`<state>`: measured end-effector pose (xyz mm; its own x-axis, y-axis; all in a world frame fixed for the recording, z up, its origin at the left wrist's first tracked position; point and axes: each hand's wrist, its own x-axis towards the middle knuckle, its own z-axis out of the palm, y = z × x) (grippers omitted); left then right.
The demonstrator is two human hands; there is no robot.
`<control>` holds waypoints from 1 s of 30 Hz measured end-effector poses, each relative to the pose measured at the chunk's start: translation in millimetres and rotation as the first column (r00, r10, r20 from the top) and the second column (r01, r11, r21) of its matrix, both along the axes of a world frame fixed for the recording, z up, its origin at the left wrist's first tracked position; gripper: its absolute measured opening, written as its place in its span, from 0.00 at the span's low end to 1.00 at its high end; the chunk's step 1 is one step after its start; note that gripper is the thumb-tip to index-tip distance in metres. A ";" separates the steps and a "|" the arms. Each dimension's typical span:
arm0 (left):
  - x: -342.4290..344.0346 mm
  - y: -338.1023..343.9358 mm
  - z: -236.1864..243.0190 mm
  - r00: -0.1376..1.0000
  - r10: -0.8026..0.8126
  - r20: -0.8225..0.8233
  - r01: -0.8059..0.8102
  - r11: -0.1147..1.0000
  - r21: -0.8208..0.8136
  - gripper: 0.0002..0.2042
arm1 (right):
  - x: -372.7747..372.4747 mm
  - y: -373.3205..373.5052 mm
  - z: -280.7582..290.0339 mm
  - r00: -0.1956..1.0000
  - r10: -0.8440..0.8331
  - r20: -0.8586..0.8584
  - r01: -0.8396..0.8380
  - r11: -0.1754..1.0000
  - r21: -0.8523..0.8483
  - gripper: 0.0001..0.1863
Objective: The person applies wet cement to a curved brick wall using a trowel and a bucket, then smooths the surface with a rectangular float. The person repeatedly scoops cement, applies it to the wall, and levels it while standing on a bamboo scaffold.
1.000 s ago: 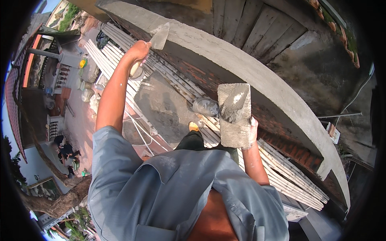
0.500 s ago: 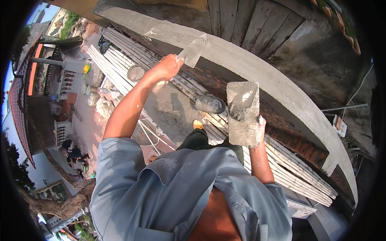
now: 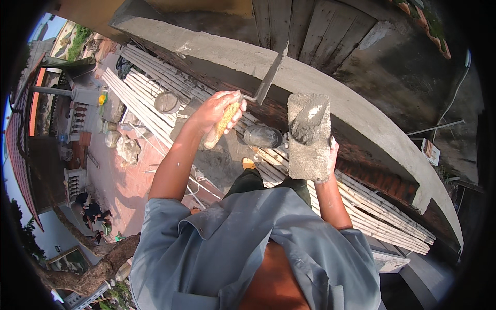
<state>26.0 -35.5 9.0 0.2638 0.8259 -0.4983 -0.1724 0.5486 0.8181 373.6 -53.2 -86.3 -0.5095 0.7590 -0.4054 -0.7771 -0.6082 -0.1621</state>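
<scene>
My left hand (image 3: pixel 221 111) grips the wooden handle (image 3: pixel 219 125) of a trowel, whose metal blade (image 3: pixel 270 75) is tilted nearly edge-on and overlaps the curved concrete ledge (image 3: pixel 341 106) in view; I cannot tell if it touches. To its right my right hand (image 3: pixel 331 155) holds a flat, rough rectangular board (image 3: pixel 308 163) with a lump of wet grey mortar (image 3: pixel 305 129) on it. The board is beside the ledge. Below, between my hands, a dark bucket (image 3: pixel 262 136) sits by long white poles.
Bundled poles (image 3: pixel 382 217) run along the brick wall under the ledge. Another bucket (image 3: pixel 167 102), white sacks (image 3: pixel 127 150) and a balustrade lie left. People (image 3: pixel 92 211) crouch at lower left near a tree trunk (image 3: pixel 90 274). My boot (image 3: pixel 248 163) shows below.
My left hand has moved right and down with the trowel, and its blade has turned from face-on to nearly edge-on. The board in my right hand has shifted slightly.
</scene>
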 end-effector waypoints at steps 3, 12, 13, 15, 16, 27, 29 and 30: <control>-3.2 -20.8 -5.1 0.955 0.036 0.296 -0.048 0.998 0.033 0.21 | -28.5 8.5 17.1 0.988 0.065 -0.140 -0.065 0.998 0.004 0.43; -17.2 -54.0 2.4 0.966 -0.017 -0.257 0.080 0.968 0.239 0.19 | -83.5 10.2 38.8 0.959 0.198 -0.204 -0.186 0.980 0.076 0.42; -26.0 -57.7 2.7 0.945 -0.059 -0.320 0.128 0.971 0.200 0.19 | -86.9 11.2 38.8 0.967 0.197 -0.161 -0.190 0.980 0.056 0.42; -48.4 -70.3 3.1 0.897 -0.157 -0.413 0.220 0.970 0.108 0.19 | -95.5 10.5 39.1 0.986 0.165 -0.012 -0.165 0.985 0.043 0.40; -59.8 -79.9 2.9 0.897 -0.183 -0.402 0.230 0.971 0.070 0.20 | -99.6 8.6 40.6 0.980 0.145 0.136 -0.147 0.989 0.007 0.40; -107.4 -162.9 37.9 0.360 0.186 -0.914 0.260 0.921 0.290 0.21 | -111.0 40.3 57.8 0.991 0.137 -0.001 -0.136 0.983 0.120 0.44; -95.3 -161.2 50.8 0.249 0.345 -0.905 0.308 0.858 0.412 0.20 | -116.5 44.7 55.0 0.991 0.135 0.008 -0.135 0.985 0.104 0.47; -90.9 -158.0 58.3 0.299 0.339 -0.892 0.300 0.854 0.425 0.20 | -120.1 45.8 53.5 0.989 0.145 0.010 -0.145 0.982 0.117 0.46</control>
<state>-64.9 -193.6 67.3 -0.1250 0.9914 0.0396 0.8540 0.0871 0.5129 253.4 -7.4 -32.8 -0.6174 0.7192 -0.3187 -0.6816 -0.6913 -0.2399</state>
